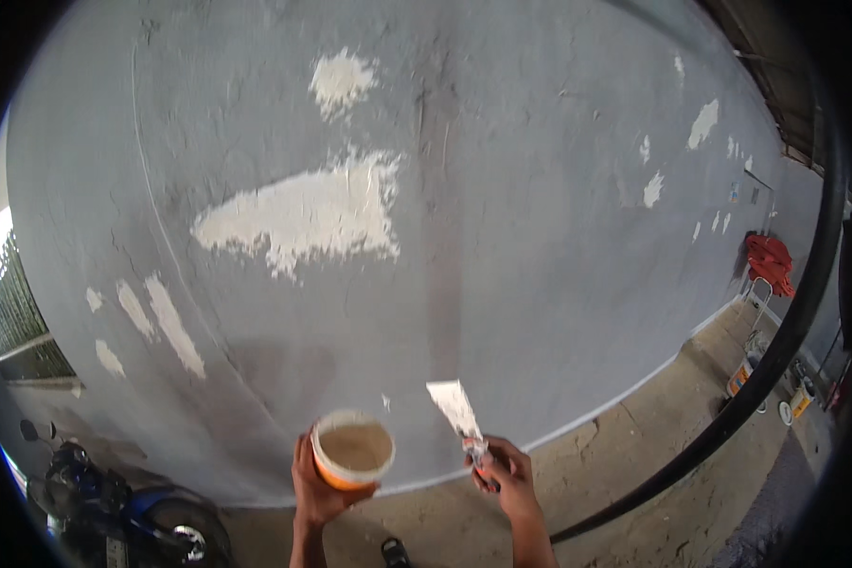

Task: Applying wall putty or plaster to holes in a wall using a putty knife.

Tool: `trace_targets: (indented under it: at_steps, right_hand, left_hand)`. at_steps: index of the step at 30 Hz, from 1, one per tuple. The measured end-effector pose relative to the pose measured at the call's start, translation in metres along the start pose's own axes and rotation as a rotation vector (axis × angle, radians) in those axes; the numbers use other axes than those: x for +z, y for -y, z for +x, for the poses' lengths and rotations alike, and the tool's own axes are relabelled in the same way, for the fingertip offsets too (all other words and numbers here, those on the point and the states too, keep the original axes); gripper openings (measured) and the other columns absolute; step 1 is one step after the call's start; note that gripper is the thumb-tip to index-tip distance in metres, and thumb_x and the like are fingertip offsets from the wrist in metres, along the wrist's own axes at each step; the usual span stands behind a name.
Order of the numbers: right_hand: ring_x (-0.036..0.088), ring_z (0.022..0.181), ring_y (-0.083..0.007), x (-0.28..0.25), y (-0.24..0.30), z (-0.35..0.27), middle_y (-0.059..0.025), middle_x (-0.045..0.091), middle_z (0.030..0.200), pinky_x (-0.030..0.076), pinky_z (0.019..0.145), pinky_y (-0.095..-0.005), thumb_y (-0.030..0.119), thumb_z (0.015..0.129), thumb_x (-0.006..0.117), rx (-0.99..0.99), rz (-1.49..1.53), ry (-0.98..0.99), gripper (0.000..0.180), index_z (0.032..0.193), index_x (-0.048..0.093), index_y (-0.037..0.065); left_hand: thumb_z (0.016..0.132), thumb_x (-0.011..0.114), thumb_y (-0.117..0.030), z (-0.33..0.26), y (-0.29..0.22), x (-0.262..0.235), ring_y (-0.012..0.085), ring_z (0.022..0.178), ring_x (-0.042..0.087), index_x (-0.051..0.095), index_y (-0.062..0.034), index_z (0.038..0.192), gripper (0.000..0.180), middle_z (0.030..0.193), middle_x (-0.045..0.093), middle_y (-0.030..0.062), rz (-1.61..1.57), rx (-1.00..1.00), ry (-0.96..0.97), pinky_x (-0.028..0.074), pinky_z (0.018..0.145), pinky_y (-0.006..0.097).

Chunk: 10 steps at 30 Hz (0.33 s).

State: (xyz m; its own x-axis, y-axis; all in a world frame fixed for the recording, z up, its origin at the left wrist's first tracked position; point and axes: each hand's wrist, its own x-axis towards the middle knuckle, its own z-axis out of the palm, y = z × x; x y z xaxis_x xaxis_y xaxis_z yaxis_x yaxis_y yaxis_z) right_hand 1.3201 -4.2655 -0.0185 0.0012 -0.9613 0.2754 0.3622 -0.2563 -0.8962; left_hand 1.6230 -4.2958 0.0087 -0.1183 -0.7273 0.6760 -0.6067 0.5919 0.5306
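My left hand [320,490] grips an orange and white plastic tub [348,478] from its left side and underneath. Pale filler paste [352,445] shows inside the tub, whose mouth tilts toward me. To the right, my right hand [506,473] is wrapped round the handle of a putty knife [457,409]. White paste smears its blade, which points up and a little left, apart from the tub. Both hands are in front of a grey wall [530,237]. On that wall are a large white filler patch [312,216] and a smaller patch [343,83] above it.
A motorcycle [123,511] stands at the lower left by the wall. A dark curved pole [710,450] crosses the right side. Buckets [740,377] and a red cloth [769,263] over a chair are at the far right. Concrete floor [625,473] runs along the wall's foot.
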Motion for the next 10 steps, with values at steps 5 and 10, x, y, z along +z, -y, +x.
trace_targets:
  at_steps: [5, 10]
  right_hand:
    - [0.053, 0.055, -0.0127, 0.029, -0.008, 0.016, -0.0131, 0.068, 0.093, 0.040, 0.048, -0.0262, 0.025, 0.106, 0.059, 0.061, 0.299, 0.046, 0.035, 0.127, 0.064, -0.002]
    - [0.057, 0.053, -0.0196, 0.052, -0.041, 0.034, -0.0197, 0.069, 0.097, 0.041, 0.044, -0.0295, 0.029, 0.105, 0.060, 0.028, 0.137, 0.050, 0.039, 0.129, 0.061, -0.002]
  left_hand:
    - [0.049, 0.099, -0.036, 0.042, -0.014, -0.014, 0.0356, 0.117, 0.062, 0.045, 0.0060, 0.146, 0.118, 0.126, 0.063, 0.0183, -0.031, -0.016, -0.066, 0.052, 0.100, 0.047]
    - [0.052, 0.099, -0.038, 0.062, 0.013, -0.024, 0.0340, 0.124, 0.062, 0.045, 0.0040, 0.148, 0.118, 0.128, 0.063, 0.0179, -0.063, 0.001, -0.069, 0.051, 0.105, 0.045]
